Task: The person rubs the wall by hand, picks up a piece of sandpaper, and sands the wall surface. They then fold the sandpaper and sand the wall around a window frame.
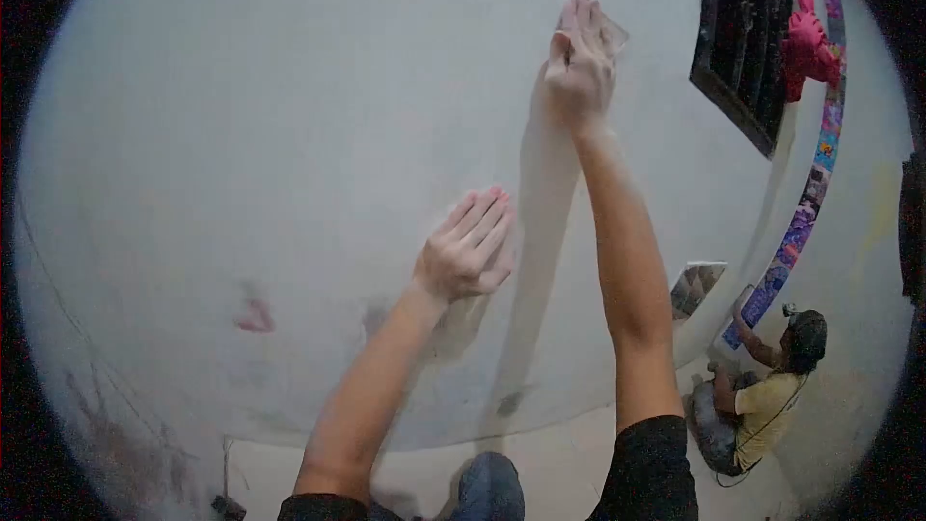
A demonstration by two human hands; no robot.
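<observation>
High on the pale wall [318, 87], my right hand [584, 72] presses a small thin sheet of what looks like sandpaper [617, 36] against the surface. Only a corner of it shows past the fingers, which look whitish, as if dusty. Lower and to the left, my left hand [468, 246] lies against the wall with its fingers stretched out side by side. I see nothing held in it, though its palm is hidden.
A dark slatted panel [743, 39] and pink cloth [810, 48] are at upper right. Below hangs a small picture [698, 289]. A co-worker in a yellow shirt [767, 415] crouches by a colourful strip [796, 232]. Smudges mark the lower wall above the pale floor [569, 449].
</observation>
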